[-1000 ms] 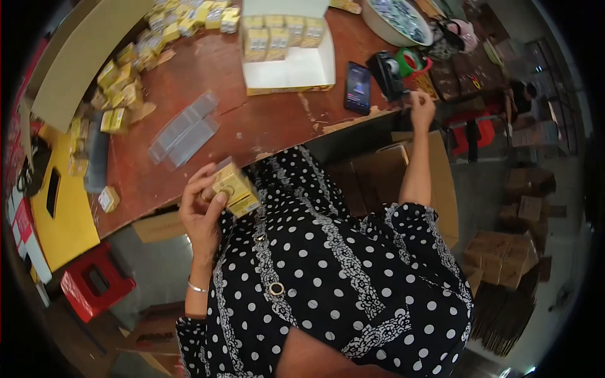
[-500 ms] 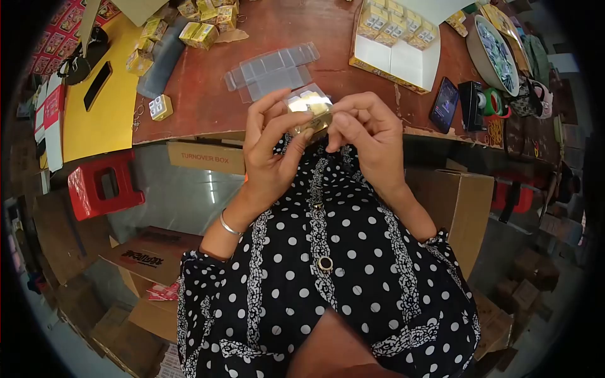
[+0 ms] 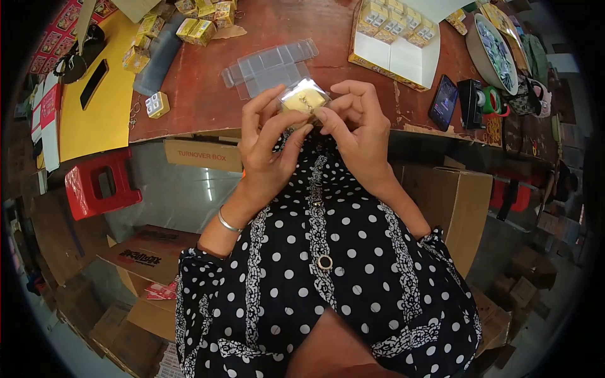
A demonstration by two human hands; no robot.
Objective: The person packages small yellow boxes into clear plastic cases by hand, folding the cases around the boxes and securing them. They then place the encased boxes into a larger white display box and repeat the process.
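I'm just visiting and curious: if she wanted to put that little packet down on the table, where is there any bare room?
Bare red tabletop lies between the flat clear sleeves and the lone small box. More lies between the sleeves and the white tray. The yellow boxes crowd the far left; phone and tape fill the right. Both hands hold the packet.

Reddish-brown table [image 3: 208,94] with clear sleeves [image 3: 268,66], yellow boxes [image 3: 195,30], phone [image 3: 443,102], perhaps tape dispenser [image 3: 472,104].

Bright even indoor light, soft shadows, strong fisheye bending, black vignette corners, slightly soft edges
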